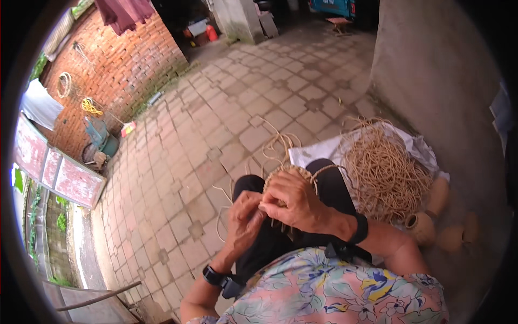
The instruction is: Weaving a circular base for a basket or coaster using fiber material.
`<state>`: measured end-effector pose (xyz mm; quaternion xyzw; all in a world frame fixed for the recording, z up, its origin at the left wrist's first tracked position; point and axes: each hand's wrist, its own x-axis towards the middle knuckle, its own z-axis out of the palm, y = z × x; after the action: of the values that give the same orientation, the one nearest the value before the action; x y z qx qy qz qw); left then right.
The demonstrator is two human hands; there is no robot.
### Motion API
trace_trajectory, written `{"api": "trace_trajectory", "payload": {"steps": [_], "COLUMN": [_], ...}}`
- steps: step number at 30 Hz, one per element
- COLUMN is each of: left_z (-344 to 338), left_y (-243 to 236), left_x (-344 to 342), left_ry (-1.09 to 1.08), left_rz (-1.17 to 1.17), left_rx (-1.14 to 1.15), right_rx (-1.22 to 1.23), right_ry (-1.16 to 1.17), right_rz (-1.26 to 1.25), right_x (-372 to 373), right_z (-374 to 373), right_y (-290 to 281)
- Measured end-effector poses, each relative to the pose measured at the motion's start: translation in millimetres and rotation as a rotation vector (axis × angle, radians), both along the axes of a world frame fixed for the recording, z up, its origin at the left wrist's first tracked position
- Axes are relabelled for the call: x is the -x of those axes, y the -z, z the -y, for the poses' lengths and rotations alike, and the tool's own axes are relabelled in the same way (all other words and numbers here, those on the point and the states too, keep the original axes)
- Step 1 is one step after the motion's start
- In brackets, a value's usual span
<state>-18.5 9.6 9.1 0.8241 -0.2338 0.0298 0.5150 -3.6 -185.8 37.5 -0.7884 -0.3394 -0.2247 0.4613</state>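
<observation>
Both hands, left point(244, 220) and right point(294, 201), fingers clamped on woven disc point(288, 174), cane pile point(384, 173) just right of it.

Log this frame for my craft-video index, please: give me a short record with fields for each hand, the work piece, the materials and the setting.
left hand: fingers pinching strands at the piece's edge
right hand: laid over the piece, gripping it
work piece: small round woven base, resting on the knee, loose strands sticking out
materials: heap of tan cane on a white sheet, at the person's right
nearby: small woven pots
setting: paved courtyard, brick wall
</observation>
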Motion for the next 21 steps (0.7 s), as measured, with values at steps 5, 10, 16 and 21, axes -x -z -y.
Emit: {"api": "trace_trajectory", "payload": {"steps": [5, 10, 16, 21], "left_z": [-1.9, -6.5, -37.0, -112.4], "left_y": [-10.4, -5.0, -46.3, -44.5], "left_x": [-17.6, -15.8, -16.5, -4.9], "left_ry": [0.089, 0.212, 0.092, -0.125], "left_rz": [-0.217, -0.323, 0.445, -0.23], "left_rx": [0.304, 0.516, -0.575, -0.376], "right_rx": [-0.126, -0.052, 0.002, -0.122], "right_ry": [0.252, 0.409, 0.462, 0.405], "right_rz": [-0.213, -0.436, -0.481, -0.482], "right_x": [-4.2, 11.4, 1.2, 9.6], "right_z": [59.4, 74.2, 68.7, 62.4], "right_y": [-3.5, 35.2, 55.6, 56.2]}}
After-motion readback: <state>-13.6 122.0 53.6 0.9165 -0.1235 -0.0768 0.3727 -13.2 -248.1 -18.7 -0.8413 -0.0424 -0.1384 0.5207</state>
